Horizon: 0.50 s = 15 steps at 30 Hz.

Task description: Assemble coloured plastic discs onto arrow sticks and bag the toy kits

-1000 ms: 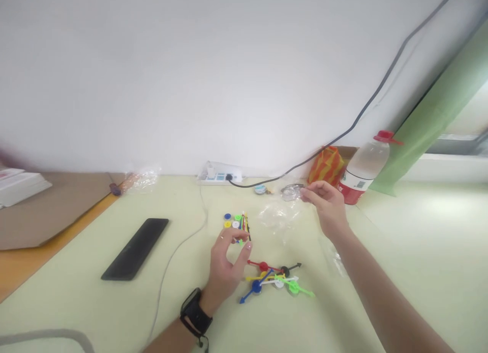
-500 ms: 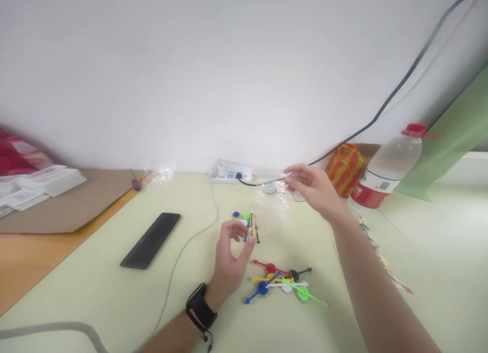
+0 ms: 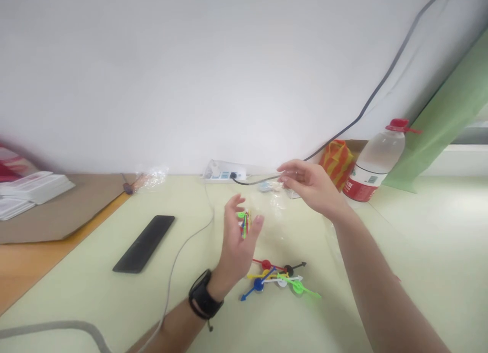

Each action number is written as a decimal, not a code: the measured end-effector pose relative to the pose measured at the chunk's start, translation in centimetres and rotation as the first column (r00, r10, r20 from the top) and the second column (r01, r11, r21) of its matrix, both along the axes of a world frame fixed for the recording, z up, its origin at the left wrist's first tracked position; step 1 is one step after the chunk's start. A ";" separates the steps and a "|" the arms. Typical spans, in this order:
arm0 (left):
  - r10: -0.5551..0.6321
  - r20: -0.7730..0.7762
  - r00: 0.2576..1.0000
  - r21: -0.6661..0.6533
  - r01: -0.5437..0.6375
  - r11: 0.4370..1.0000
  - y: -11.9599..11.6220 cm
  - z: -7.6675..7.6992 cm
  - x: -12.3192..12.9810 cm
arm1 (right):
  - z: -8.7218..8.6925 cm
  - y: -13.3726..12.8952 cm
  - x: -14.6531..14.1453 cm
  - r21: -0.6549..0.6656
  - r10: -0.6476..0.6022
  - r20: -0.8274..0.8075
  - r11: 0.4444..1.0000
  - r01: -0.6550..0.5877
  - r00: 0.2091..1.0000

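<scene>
My left hand (image 3: 238,243), with a black watch (image 3: 206,294) on its wrist, is raised over the table with thumb and fingers apart. Between them and just behind shows a small bunch of coloured sticks and discs (image 3: 246,223), partly hidden by the hand. My right hand (image 3: 312,187) hovers further back on the right, thumb and fingertips drawn together. Whatever lies in that pinch is too faint to make out; clear crinkled plastic (image 3: 276,198) is close by. Several coloured arrow spinners (image 3: 282,279) lie crossed in a loose pile in front of my hands.
Along the wall stand a white power strip (image 3: 224,175) with a black plug and a water bottle (image 3: 375,165) with a red cap. A black flat slab (image 3: 145,243) lies on the left. White plastic boxes (image 3: 34,187) rest on cardboard (image 3: 87,195). A grey cable (image 3: 177,251) crosses the table.
My left hand has risen and its fingers have spread wider, now covering more of the coloured pieces. The right hand keeps its pinch nearly in place. The view has shifted slightly.
</scene>
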<state>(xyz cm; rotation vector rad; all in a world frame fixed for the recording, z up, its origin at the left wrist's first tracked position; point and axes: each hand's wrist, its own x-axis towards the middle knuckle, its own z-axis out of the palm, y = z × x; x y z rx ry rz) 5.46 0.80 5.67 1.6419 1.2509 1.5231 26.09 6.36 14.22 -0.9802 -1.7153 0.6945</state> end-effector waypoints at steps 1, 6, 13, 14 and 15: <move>-0.028 -0.004 1.000 -0.007 0.028 1.000 0.7 0.9 0.6 | 0.1 -0.1 -0.1 0.020 -0.004 -0.033 1.000 0.005 0.999; -0.183 -0.077 0.980 -0.073 0.177 0.981 5.0 3.7 1.8 | 0.3 -0.2 -0.6 0.088 -0.136 -0.263 0.982 0.164 0.955; -0.014 0.007 1.000 0.041 0.013 0.999 6.9 4.1 -1.0 | -1.0 -1.0 -1.8 -0.318 -0.021 -0.049 0.948 0.004 0.999; 0.006 0.008 1.000 0.040 -0.007 0.999 6.9 4.0 -1.6 | -1.3 -1.1 -2.2 -0.372 0.063 -0.006 0.926 -0.061 0.998; 0.020 0.013 1.000 0.034 -0.021 0.999 7.0 3.9 -2.1 | -1.7 -1.2 -2.6 -0.416 0.143 0.007 0.900 -0.127 0.990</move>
